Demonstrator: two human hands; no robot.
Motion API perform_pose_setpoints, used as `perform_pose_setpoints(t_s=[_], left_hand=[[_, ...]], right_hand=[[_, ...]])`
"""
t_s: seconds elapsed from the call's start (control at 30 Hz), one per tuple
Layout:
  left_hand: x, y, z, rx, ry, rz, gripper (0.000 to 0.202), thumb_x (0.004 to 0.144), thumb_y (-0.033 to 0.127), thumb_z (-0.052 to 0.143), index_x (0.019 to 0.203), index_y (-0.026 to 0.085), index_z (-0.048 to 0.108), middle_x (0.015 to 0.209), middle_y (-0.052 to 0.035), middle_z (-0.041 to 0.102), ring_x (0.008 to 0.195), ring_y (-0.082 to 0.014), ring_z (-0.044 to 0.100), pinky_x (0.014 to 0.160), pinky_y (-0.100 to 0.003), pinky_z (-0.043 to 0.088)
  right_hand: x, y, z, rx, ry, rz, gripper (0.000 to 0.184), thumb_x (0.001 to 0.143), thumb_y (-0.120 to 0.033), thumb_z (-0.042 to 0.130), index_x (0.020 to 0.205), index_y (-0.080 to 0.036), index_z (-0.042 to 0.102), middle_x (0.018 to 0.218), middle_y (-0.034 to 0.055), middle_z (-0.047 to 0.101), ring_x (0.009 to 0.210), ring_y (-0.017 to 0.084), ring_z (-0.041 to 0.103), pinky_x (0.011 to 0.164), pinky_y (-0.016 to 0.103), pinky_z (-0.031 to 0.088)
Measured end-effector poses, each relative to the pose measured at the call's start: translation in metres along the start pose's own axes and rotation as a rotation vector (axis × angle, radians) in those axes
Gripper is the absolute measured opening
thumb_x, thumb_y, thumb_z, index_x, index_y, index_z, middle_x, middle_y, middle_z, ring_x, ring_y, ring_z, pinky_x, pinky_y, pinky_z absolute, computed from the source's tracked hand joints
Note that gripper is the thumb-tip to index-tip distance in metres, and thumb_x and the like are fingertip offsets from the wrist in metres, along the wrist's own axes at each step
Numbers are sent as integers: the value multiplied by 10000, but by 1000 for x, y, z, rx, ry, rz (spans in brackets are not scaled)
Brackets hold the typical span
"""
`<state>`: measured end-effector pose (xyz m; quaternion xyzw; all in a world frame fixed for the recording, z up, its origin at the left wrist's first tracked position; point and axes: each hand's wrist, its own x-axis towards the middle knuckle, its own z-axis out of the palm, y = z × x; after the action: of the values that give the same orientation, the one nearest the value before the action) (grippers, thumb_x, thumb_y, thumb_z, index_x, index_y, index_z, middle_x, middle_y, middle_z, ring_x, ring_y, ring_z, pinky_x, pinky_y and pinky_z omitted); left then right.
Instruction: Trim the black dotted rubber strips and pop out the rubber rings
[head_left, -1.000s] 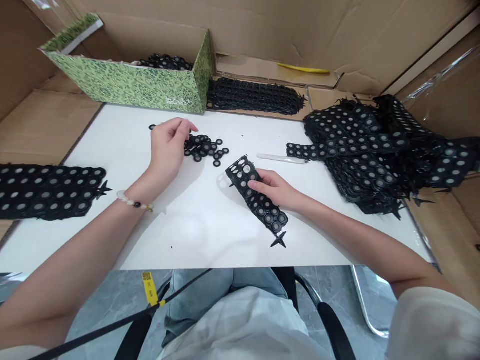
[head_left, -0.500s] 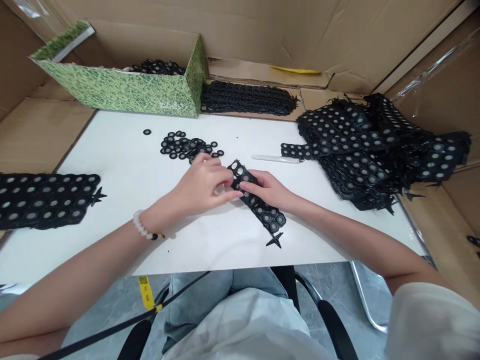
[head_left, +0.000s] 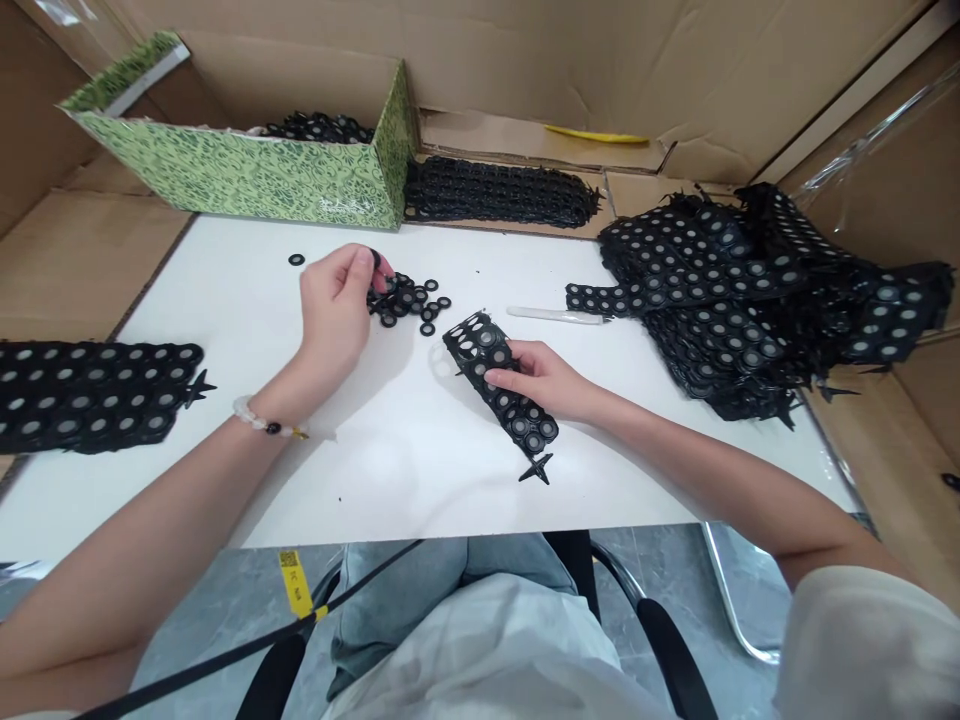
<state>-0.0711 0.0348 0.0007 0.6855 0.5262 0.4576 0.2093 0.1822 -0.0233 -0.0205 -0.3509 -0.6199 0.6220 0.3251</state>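
My right hand (head_left: 536, 378) grips a black perforated strip (head_left: 501, 385) of round parts, lying slantwise on the white table (head_left: 420, 450). Several holes at the strip's far end are empty; the near ones hold grey-centred rings. My left hand (head_left: 337, 300) hovers over a small heap of loose black rings (head_left: 412, 298), fingers pinched on one black ring at the heap's left edge. A single ring (head_left: 297, 260) lies apart to the left.
A green patterned box (head_left: 247, 175) with rings inside stands at the back left. Stacked black strips lie behind it (head_left: 499, 195), in a large pile at right (head_left: 750, 290) and at far left (head_left: 90, 395). A white pen (head_left: 555, 316) lies mid-table. Cardboard walls surround.
My left hand went from the strip, where it was pinching at a ring half a second ago, back to the loose heap. The right hand kept hold of the strip.
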Motion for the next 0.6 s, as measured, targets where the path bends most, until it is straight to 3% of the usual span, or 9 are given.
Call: perform_pose_setpoints(t_s=[0.1, 0.2, 0.27, 0.4, 0.5, 0.6], left_hand=[[6, -14, -2, 430, -11, 53, 292, 995, 357, 470, 1026, 244, 737, 1099, -102, 676, 1110, -323, 502, 947, -507, 349], [0, -7, 1, 546, -84, 102, 316, 984, 372, 482, 1149, 257, 724, 1278, -157, 622, 1200, -395, 451, 922, -538, 337], [-7, 7, 3, 487, -161, 195, 316, 995, 395, 462, 1071, 230, 720, 1154, -151, 669, 1115, -363, 512, 924, -521, 342], [-22, 35, 7, 290, -516, 405, 371, 984, 487, 488, 822, 192, 644, 798, -61, 673, 825, -248, 586, 908, -455, 361], [-31, 44, 13, 218, -655, 415, 416, 962, 553, 518, 791, 184, 609, 754, -50, 647, 758, -222, 569, 826, -393, 386], [-34, 42, 18, 110, -744, 333, 419, 955, 561, 533, 763, 190, 569, 735, -33, 604, 721, -198, 540, 714, -323, 395]], right_hand=[[-2, -4, 1, -5, -15, -3, 259, 849, -415, 709, 821, -172, 624, 782, -10, 595, 722, 138, 527, 735, 288, 442], [-2, -6, 2, -13, -24, 3, 264, 866, -422, 688, 820, -175, 606, 756, -21, 565, 697, 130, 500, 719, 278, 427], [-2, -7, 2, -48, -39, -4, 274, 871, -429, 679, 810, -177, 591, 751, -21, 552, 699, 131, 488, 714, 274, 421], [0, -6, 0, -182, -111, -65, 299, 882, -453, 663, 801, -183, 565, 751, -16, 538, 729, 143, 481, 720, 271, 420], [0, -4, -4, -301, -209, -108, 308, 908, -478, 637, 867, -176, 595, 738, -22, 532, 708, 135, 466, 676, 251, 404], [-1, -3, -7, -393, -300, -130, 309, 935, -482, 614, 917, -174, 609, 705, -37, 515, 660, 119, 442, 630, 233, 381]])
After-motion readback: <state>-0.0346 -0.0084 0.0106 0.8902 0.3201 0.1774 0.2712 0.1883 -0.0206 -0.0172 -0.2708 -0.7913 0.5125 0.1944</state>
